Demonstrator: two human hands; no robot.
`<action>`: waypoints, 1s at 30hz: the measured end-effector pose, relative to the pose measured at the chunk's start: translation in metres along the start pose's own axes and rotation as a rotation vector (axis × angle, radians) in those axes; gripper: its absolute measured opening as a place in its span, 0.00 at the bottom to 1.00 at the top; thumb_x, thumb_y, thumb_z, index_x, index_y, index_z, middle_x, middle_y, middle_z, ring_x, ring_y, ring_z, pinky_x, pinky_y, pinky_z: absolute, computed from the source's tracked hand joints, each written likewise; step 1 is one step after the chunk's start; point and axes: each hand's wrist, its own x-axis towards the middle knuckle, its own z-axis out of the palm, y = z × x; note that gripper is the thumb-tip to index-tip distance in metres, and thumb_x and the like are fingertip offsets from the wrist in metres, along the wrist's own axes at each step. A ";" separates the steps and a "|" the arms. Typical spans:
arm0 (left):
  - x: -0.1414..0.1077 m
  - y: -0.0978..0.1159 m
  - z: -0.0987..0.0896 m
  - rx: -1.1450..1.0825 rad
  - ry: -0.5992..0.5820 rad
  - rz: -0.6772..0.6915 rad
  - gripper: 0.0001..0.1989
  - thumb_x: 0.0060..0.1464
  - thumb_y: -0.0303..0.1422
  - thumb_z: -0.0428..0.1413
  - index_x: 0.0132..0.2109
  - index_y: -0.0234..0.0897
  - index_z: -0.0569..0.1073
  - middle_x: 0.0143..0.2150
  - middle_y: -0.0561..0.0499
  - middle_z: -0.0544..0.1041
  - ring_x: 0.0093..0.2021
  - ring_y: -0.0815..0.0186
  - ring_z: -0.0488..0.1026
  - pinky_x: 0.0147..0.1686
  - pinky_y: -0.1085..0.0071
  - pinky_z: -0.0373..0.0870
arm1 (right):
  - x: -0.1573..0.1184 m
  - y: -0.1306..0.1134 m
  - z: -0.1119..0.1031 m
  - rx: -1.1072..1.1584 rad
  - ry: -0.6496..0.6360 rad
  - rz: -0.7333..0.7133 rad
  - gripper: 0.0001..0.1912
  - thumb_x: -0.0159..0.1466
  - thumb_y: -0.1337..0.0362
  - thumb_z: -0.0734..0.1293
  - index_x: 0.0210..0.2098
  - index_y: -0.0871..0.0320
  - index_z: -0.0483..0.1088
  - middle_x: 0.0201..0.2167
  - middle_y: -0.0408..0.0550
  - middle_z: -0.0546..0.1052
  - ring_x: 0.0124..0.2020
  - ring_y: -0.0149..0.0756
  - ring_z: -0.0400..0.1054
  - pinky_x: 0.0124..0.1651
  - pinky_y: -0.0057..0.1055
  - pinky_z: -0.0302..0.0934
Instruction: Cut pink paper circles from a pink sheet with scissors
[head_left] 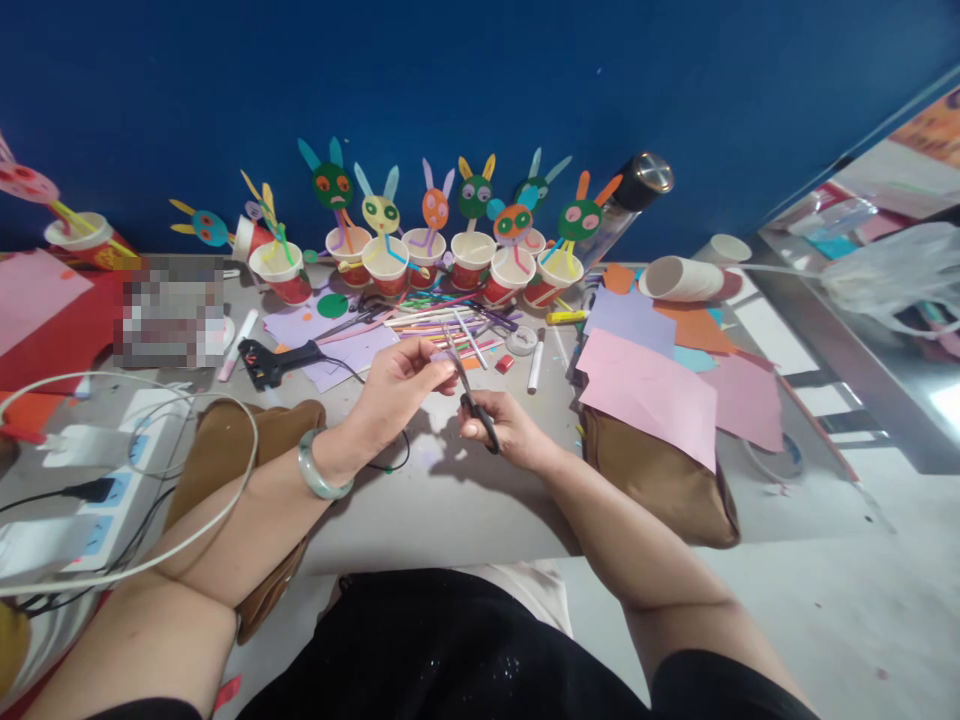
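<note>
My left hand (405, 385) pinches a small piece of light purple paper (441, 356) over the middle of the table. Black-handled scissors (481, 415) are gripped in my right hand (506, 428), their blades pointing up and away beside the paper. Whether the blades touch the paper I cannot tell. Just beyond both hands lies a heap of coloured sticks (431, 318). A black glue gun (281, 362) rests on its side to the left of my left hand, its cord running behind my wrist.
Several paper cups (474, 262) with paper animal figures line the blue wall (465, 80). Pink paper sheets (649, 390) lie at right on a brown pouch (652, 475). A bottle (630, 200) leans at the back. At left are a power strip (124, 480) and a looping white cable (251, 470).
</note>
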 end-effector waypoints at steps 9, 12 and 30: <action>0.000 0.005 0.001 0.008 0.017 -0.002 0.07 0.49 0.31 0.62 0.30 0.35 0.70 0.25 0.54 0.76 0.26 0.72 0.74 0.31 0.73 0.73 | 0.000 -0.001 0.000 -0.006 0.002 -0.002 0.38 0.46 0.27 0.69 0.21 0.58 0.59 0.18 0.37 0.59 0.24 0.27 0.51 0.28 0.28 0.46; 0.000 0.005 0.000 -0.004 0.010 0.001 0.07 0.49 0.30 0.62 0.30 0.35 0.70 0.25 0.55 0.75 0.26 0.72 0.74 0.31 0.74 0.73 | 0.000 0.000 0.000 -0.009 0.003 -0.004 0.38 0.46 0.28 0.69 0.21 0.58 0.59 0.18 0.37 0.59 0.24 0.27 0.51 0.28 0.28 0.46; -0.001 0.010 0.001 0.001 0.014 0.011 0.09 0.49 0.33 0.63 0.29 0.35 0.70 0.25 0.54 0.75 0.27 0.72 0.73 0.32 0.73 0.74 | 0.000 0.001 -0.001 -0.015 0.014 -0.006 0.38 0.46 0.28 0.69 0.20 0.58 0.59 0.18 0.37 0.59 0.24 0.27 0.51 0.28 0.28 0.46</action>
